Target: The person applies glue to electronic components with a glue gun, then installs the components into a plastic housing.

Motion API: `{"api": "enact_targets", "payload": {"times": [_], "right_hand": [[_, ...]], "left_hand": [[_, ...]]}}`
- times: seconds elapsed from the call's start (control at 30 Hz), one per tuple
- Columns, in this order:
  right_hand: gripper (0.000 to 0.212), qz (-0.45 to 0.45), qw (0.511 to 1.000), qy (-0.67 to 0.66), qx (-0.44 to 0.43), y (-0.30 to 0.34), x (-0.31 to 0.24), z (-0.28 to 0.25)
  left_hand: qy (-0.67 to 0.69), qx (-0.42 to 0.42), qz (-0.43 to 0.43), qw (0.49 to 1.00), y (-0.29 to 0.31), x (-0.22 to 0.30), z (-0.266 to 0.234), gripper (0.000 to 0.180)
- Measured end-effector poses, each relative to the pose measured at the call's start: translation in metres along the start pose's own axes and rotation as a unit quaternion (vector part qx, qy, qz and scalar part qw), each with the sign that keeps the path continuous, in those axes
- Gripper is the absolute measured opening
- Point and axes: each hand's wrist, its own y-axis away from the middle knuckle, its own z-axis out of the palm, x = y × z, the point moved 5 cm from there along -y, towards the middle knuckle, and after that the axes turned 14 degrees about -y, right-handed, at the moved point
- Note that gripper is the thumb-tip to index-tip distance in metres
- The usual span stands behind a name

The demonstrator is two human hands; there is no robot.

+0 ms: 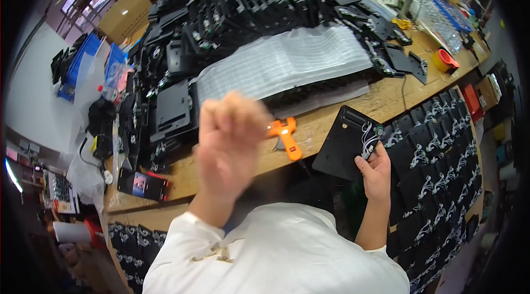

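Note:
A flat black plastic panel [338, 147] with a bundle of white wires and a small round part near one corner is gripped at its right edge by my right hand [377, 172]. The thumb lies over the panel near the wires. Raised in front of my chest, my left hand [229, 142] is smeared by motion; its fingers look bent, but whether they hold anything does not show. Beside it, an orange hot glue gun [288, 140] lies on the wooden table [256, 168].
Rows of black panels [259, 4] fill the back of the table, partly under white foam sheeting [292, 59]. More wired panels [436, 178] cover a surface at the right. A phone [142, 185] lies at the front left; a yellow-and-red tape roll [443, 61] sits far right.

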Motion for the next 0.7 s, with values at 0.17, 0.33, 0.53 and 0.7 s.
{"api": "enact_targets", "payload": {"times": [0.17,0.33,0.53,0.7], "right_hand": [[0.041,-0.064,0.983,0.142,0.094,-0.003,-0.005,-0.036],[0.052,-0.125,0.977,0.122,0.125,-0.007,-0.005,-0.058],[0.051,-0.245,0.854,0.231,0.397,0.100,-0.079,-0.144],[0.037,-0.307,0.569,0.303,0.700,0.327,-0.157,-0.202]], "left_hand": [[-0.470,0.193,-0.134,0.851,0.114,-0.084,-0.155,0.057],[-0.616,0.138,-0.118,0.766,0.138,-0.114,-0.191,0.054],[-0.584,0.126,-0.096,0.796,0.140,-0.124,-0.214,0.050],[-0.656,0.043,-0.070,0.750,0.135,-0.135,-0.185,0.054]]}}
